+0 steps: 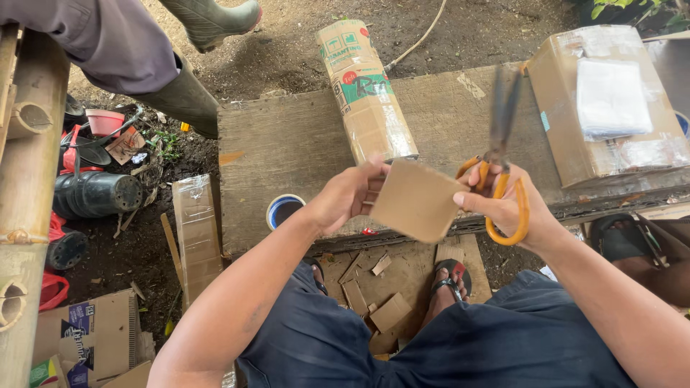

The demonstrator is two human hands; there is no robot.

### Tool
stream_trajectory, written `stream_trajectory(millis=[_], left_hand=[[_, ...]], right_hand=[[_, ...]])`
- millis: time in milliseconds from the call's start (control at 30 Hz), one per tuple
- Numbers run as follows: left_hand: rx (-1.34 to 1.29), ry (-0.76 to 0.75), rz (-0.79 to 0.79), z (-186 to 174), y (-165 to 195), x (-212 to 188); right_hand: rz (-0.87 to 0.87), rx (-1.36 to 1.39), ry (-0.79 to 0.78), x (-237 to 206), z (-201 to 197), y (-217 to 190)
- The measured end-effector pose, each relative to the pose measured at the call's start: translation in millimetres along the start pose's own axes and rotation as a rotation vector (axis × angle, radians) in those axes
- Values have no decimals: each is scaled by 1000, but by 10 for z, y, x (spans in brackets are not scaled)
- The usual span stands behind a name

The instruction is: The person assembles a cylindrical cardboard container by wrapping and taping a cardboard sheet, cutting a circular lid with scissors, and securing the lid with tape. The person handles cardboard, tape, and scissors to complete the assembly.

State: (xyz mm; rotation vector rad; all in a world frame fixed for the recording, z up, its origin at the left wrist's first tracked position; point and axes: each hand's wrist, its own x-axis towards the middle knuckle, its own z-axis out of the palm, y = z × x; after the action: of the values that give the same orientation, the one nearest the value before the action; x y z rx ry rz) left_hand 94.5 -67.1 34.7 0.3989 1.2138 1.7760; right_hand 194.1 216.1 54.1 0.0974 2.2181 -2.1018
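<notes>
My left hand (pixel 350 195) grips the left edge of a small brown cardboard piece (pixel 415 201) held in front of me. My right hand (pixel 507 208) holds scissors (pixel 501 154) with orange handles, blades pointing up and blurred, while its thumb touches the right edge of the cardboard. Both hands hover over the front edge of a wooden board (pixel 287 151).
A tape-wrapped cardboard roll (pixel 365 90) lies on the board, a taped cardboard box (pixel 607 108) at the right, a tape roll (pixel 284 210) at the board's front. Cardboard scraps (pixel 381 294) lie by my sandalled feet. Another person's booted legs (pixel 183 93) stand at upper left, beside bamboo poles (pixel 21 215).
</notes>
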Motion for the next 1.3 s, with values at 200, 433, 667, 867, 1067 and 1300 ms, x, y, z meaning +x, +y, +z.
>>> stream_trajectory(millis=[200, 433, 667, 867, 1067, 1300], left_hand=[[345, -32, -12, 129, -70, -23], [341, 140, 158, 23, 26, -64], [229, 146, 138, -12, 24, -53], [269, 138, 130, -14, 47, -80], [286, 144, 117, -20, 27, -75], [248, 126, 115, -40, 5, -65]], right_hand=[[99, -413, -104, -40, 128, -36], [64, -510, -137, -9, -42, -132], [157, -902, -202, -36, -42, -92], [237, -1061, -200, -33, 19, -197], [201, -1146, -202, -51, 34, -206], [183, -1231, -207, -71, 16, -240]])
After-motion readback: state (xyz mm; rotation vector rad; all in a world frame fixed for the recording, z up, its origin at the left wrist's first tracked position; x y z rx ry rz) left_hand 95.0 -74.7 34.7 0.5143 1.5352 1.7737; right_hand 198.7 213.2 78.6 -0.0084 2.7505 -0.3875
